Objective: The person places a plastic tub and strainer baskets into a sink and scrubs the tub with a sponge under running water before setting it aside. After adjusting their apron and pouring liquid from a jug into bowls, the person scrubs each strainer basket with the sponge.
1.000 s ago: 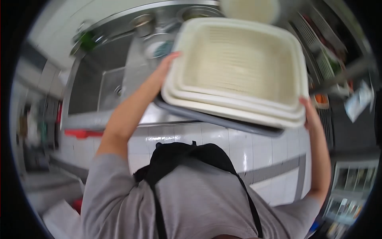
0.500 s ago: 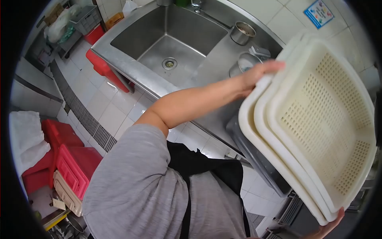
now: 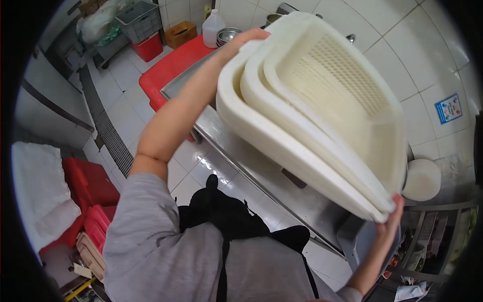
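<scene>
A nested stack of cream plastic baskets [image 3: 322,110] fills the upper middle of the frame, held over the steel bench [image 3: 251,156] between two bare hands. The left hand [image 3: 246,41] is at the stack's upper-left end, its fingers curled against the rim, though how far they reach underneath cannot be told. The right hand [image 3: 390,219] pinches the lower-right corner, thumb and fingers close together on the rims there. Holding this well calls for both hands to take in every rim, the outermost included, since the innermost basket's perforated wall leans and the rims spread apart at the left corner while they close up toward the right; a grip on the top ones alone could let the lower one slip. With the whole load tilted, the right hand's corner grip looks the weaker of the two, and fingers spread further along the edge would probably steady it. The grey tub [image 3: 354,234] sits just below that hand at lower right, and the metal bowls [image 3: 227,35] lie near the left one, so the stack is best swung gently, clear of both.
</scene>
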`<state>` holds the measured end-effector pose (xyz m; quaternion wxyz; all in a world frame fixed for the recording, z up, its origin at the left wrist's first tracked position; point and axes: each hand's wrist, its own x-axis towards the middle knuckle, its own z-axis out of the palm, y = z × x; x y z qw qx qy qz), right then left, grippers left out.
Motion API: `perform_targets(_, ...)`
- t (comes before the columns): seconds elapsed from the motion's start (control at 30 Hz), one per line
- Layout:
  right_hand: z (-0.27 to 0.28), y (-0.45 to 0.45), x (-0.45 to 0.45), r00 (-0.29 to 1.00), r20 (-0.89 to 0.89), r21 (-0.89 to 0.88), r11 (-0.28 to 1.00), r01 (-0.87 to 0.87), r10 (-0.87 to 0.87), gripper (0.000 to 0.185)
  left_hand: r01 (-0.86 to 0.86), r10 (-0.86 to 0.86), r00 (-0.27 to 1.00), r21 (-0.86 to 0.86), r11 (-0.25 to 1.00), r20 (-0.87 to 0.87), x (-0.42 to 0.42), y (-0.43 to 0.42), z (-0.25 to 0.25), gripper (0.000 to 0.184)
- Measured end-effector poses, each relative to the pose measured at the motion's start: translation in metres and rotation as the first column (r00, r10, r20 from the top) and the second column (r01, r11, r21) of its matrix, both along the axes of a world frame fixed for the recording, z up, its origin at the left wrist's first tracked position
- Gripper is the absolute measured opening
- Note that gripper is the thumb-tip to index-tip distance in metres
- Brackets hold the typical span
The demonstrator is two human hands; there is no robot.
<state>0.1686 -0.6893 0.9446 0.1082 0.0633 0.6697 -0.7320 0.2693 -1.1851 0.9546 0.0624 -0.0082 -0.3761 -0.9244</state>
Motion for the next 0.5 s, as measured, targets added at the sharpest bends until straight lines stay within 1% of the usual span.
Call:
perform_targets(0.03,-0.023,-0.026,-0.015,0.998,0.045,-0.003,0.999,-0.031,0.032,0.045,-0.04,0.05,0.994,-0.097,0.994,0.101,-0.008,-0.024,-0.005,0.033)
perform_targets(0.07,-0.051,-0.046,-0.032,0.98,0.161,-0.045,0.993,-0.11,0.116,0.047,-0.073,0.111,0.976,-0.2,0.977,0.188,-0.014,-0.041,-0.008,0.034)
perform_targets(0.1,-0.073,-0.072,-0.042,0.946,0.235,-0.165,0.969,-0.185,0.221,0.044,-0.083,0.12,0.968,-0.17,0.982,0.222,-0.019,-0.05,-0.009,0.033)
perform_targets(0.13,-0.09,-0.101,-0.043,0.924,0.267,-0.247,0.946,-0.208,0.273,0.047,-0.086,0.124,0.968,-0.174,0.981,0.22,-0.025,-0.063,-0.013,0.033)
perform_targets(0.17,-0.119,-0.108,-0.058,0.881,0.337,-0.285,0.928,-0.24,0.331,0.05,-0.037,0.086,0.961,-0.186,0.982,0.263,-0.037,-0.077,-0.024,0.033)
perform_targets(0.2,-0.142,-0.128,-0.06,0.909,0.294,-0.259,0.94,-0.221,0.295,0.056,0.017,0.045,0.951,-0.197,0.98,0.307,-0.051,-0.09,-0.037,0.033)
perform_targets(0.23,-0.166,-0.133,-0.068,0.878,0.36,-0.276,0.935,-0.223,0.315,0.056,0.052,0.022,0.937,-0.203,0.978,0.348,-0.064,-0.105,-0.057,0.033)
perform_targets(0.27,-0.184,-0.142,-0.076,0.883,0.355,-0.282,0.936,-0.211,0.306,0.056,0.064,0.012,0.939,-0.209,0.976,0.345,-0.076,-0.116,-0.074,0.033)
perform_targets(0.33,-0.215,-0.157,-0.079,0.795,0.501,-0.345,0.921,-0.18,0.343,0.057,0.143,-0.015,0.865,-0.216,0.966,0.501,-0.096,-0.13,-0.101,0.038)
perform_targets(0.37,-0.229,-0.162,-0.08,0.802,0.503,-0.344,0.926,-0.156,0.322,0.057,0.167,-0.038,0.864,-0.215,0.962,0.502,-0.105,-0.133,-0.113,0.038)
perform_targets(0.43,-0.257,-0.172,-0.083,0.732,0.59,-0.362,0.922,-0.138,0.341,0.057,0.251,-0.038,0.769,-0.247,0.936,0.638,-0.12,-0.135,-0.132,0.037)
perform_targets(0.5,-0.285,-0.178,-0.079,0.76,0.582,-0.341,0.935,-0.096,0.29,0.058,0.253,-0.049,0.764,-0.228,0.94,0.644,-0.147,-0.137,-0.172,0.036)
